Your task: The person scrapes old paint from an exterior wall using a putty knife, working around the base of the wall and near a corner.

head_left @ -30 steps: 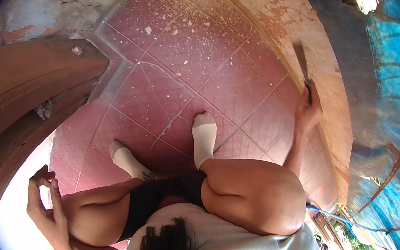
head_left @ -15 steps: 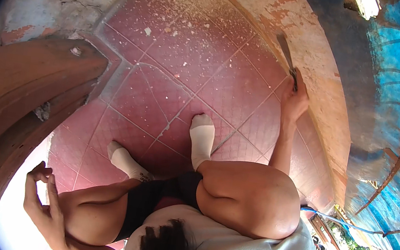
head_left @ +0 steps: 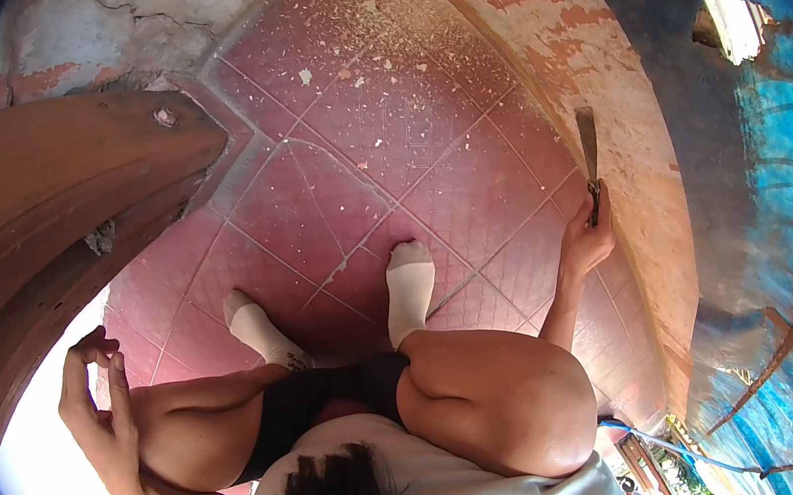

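Observation:
I squat on a red tiled floor [head_left: 400,148] in white socks. My right hand [head_left: 586,237] is stretched forward and grips the handle of a flat metal scraper [head_left: 587,152], whose blade lies against the peeling orange base of the wall [head_left: 577,91]. My left hand [head_left: 95,403] hangs by my left knee at the lower left, fingers loosely curled, holding nothing. Paint flakes are scattered over the tiles near the wall.
A curved brown wooden piece [head_left: 42,201] stands close on the left. A cracked plaster wall [head_left: 106,19] rises at the back left. The wall's upper part is blue [head_left: 784,198]. A blue cord [head_left: 661,445] runs at the right, bright outdoor ground beyond.
My right hand has slid the scraper up and to the left along the wall base. My left hand has shifted slightly, fingers still curled.

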Tool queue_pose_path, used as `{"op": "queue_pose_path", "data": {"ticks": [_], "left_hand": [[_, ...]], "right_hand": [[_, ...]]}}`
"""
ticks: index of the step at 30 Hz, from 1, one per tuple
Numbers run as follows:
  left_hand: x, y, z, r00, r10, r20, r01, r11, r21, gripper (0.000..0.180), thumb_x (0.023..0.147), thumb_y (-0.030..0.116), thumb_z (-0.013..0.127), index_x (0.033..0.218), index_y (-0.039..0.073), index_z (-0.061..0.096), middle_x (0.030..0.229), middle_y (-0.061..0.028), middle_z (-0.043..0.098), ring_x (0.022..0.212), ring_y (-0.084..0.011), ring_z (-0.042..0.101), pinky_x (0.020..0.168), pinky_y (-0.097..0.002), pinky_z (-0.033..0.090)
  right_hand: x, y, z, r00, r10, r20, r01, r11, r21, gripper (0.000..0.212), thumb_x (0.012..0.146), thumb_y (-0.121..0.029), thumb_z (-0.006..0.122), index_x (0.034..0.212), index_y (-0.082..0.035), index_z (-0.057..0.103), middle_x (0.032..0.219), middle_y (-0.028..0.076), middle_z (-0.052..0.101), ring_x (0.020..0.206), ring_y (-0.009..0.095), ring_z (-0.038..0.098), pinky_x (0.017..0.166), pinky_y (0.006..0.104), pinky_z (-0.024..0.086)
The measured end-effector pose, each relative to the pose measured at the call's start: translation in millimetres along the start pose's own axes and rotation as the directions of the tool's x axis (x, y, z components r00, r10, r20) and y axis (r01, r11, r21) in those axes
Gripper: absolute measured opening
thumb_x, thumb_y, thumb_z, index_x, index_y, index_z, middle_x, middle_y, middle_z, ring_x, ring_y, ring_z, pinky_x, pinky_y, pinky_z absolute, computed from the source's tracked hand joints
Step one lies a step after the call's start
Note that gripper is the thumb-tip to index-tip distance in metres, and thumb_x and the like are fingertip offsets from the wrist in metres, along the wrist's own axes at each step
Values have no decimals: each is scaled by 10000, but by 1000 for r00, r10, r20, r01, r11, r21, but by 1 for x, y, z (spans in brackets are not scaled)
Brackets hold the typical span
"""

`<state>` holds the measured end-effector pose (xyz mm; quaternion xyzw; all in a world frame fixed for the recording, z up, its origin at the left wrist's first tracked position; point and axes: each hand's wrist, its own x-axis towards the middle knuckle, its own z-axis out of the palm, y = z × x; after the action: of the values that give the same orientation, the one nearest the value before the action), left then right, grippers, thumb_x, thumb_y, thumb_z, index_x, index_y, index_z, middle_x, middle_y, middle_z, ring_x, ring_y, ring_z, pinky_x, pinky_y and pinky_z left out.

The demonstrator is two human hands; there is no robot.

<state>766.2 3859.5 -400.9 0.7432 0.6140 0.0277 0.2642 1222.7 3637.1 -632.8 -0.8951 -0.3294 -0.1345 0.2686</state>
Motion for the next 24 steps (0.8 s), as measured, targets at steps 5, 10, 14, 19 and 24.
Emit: {"op": "queue_pose_path", "data": {"ticks": [5, 10, 14, 19, 24], "left_hand": [[-5, 0, -2, 998, -25, -51, 24, 1000, -6, 121, 913, 55, 513, 879, -60, 523, 890, -168, 604, 877, -256, 568, 854, -349, 430], [3, 4, 0, 999, -32, 21, 33, 999, -18, 101, 907, 32, 503, 876, -63, 512, 877, -166, 602, 880, -253, 570, 848, -343, 430], [0, -2, 3, 1000, 17, -2, -17, 1000, 7, 99, 907, 31, 507, 877, -64, 510, 879, -166, 604, 869, -250, 569, 849, -337, 430], [-3, 1, -1, 998, -57, -25, 58, 998, 15, 102, 909, 36, 515, 881, -62, 505, 879, -166, 599, 876, -246, 564, 857, -340, 427], [-3, 1, 1, 1000, -20, -6, 20, 1000, 4, 105, 911, 37, 515, 883, -64, 507, 888, -171, 604, 890, -249, 565, 861, -344, 426]], "right_hand": [[5, -31, 36, 990, 89, 107, -88, 996, -18, 287, 879, -106, 581, 1154, -41, 633, 972, 195, 670, 812, 284, 685, 655, 342, 517], [-6, -13, 34, 1000, -6, 7, 6, 998, 57, 285, 879, -92, 580, 1153, -32, 628, 963, 197, 673, 815, 270, 684, 662, 318, 511], [-5, -5, 27, 990, 138, 5, -138, 987, 78, 291, 862, -51, 588, 1149, -28, 629, 979, 168, 681, 824, 245, 685, 667, 310, 508], [-18, -18, 42, 976, 206, 72, -214, 968, 131, 295, 864, -50, 588, 1156, -24, 627, 986, 164, 682, 835, 240, 687, 670, 304, 511], [-8, 0, 20, 999, 52, -11, -50, 989, 138, 300, 859, -64, 601, 1157, -35, 631, 976, 158, 684, 786, 231, 680, 664, 310, 506]]}}
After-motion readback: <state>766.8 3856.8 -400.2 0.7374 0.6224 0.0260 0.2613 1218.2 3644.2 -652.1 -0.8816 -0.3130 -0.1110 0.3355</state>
